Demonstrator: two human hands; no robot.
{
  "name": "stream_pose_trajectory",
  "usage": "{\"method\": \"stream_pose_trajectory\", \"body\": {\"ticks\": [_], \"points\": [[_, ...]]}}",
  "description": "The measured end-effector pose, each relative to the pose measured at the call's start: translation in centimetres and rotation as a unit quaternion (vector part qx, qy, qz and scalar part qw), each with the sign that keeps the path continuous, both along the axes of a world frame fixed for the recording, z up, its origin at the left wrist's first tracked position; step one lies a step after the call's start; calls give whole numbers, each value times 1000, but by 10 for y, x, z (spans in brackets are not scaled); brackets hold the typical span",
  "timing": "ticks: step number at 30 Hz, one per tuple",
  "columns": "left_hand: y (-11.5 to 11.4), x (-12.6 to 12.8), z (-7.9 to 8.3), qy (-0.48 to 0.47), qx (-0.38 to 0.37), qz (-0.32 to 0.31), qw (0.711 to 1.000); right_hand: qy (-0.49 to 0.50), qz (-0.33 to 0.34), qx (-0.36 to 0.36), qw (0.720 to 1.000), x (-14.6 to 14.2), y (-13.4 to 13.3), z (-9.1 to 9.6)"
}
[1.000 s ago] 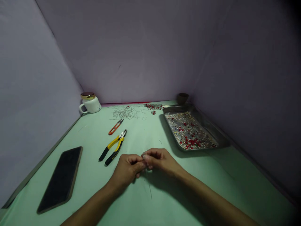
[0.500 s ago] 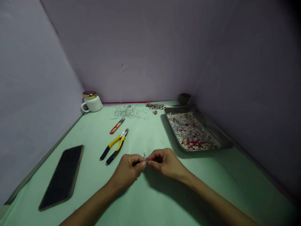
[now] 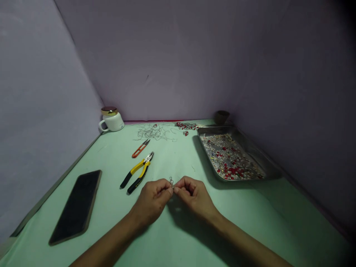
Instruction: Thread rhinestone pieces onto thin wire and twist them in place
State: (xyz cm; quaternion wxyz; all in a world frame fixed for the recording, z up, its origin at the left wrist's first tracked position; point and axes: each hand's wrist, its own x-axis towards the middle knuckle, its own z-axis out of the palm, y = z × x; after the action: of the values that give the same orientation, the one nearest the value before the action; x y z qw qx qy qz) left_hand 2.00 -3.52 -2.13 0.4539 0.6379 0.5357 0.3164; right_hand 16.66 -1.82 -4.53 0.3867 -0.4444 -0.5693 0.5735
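The left hand (image 3: 152, 198) and right hand (image 3: 196, 196) meet low over the middle of the desk (image 3: 178, 159), each grip pinched between thumb and finger on a small wire piece (image 3: 171, 181), whose looped end stands up above the fingertips. Beyond the left hand lie the yellow-and-black pliers (image 3: 147, 159), jaws pointing away, then the orange snips (image 3: 144, 144) and a loose wire tangle (image 3: 152, 132), with a dark phone (image 3: 76, 205) farther left. To the right, well apart from the right hand, a metal tray (image 3: 254, 152) holds mixed beads (image 3: 233, 172), many red or pale.
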Motion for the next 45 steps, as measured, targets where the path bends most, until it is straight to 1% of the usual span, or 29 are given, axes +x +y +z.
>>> {"method": "stream_pose_trajectory", "body": {"ticks": [8,12,17,20,24,27,30,34,36,38,40,41,43,45], "points": [[0,-3,-4,18,25,-22,999,21,-8,-18,1000,-1,0,-2],[1,-3,-3,23,31,-23,999,30,-8,-33,999,-1,0,-2],[1,-2,0,38,34,-10,999,43,-7,-41,998,-2,-2,-1],[1,0,0,57,46,2,997,50,-9,-58,997,-3,-3,1],[1,2,-2,43,51,13,998,51,-19,-72,996,-4,-4,4],[1,2,-4,18,42,19,999,56,-24,-71,996,-5,-3,1],[3,1,-4,3,33,11,999,72,-40,-77,994,-5,-1,-4],[4,-3,1,24,28,9,999,87,-58,-101,989,-5,-1,-9],[4,-4,4,28,19,1,999,78,-53,-95,991,-6,-2,-11],[4,-3,4,10,-14,5,1000,53,-41,-80,995,-7,-3,-13],[4,-1,1,-14,-40,31,999,24,-24,-66,997,-8,0,-13],[4,-1,-1,-25,-40,49,998,12,-20,-59,998,-8,2,-12],[5,0,-8,-37,-19,79,996,-7,-45,-26,999,-5,8,-5],[5,0,-15,-44,2,103,994,-16,-93,14,995,6,8,6]]}}
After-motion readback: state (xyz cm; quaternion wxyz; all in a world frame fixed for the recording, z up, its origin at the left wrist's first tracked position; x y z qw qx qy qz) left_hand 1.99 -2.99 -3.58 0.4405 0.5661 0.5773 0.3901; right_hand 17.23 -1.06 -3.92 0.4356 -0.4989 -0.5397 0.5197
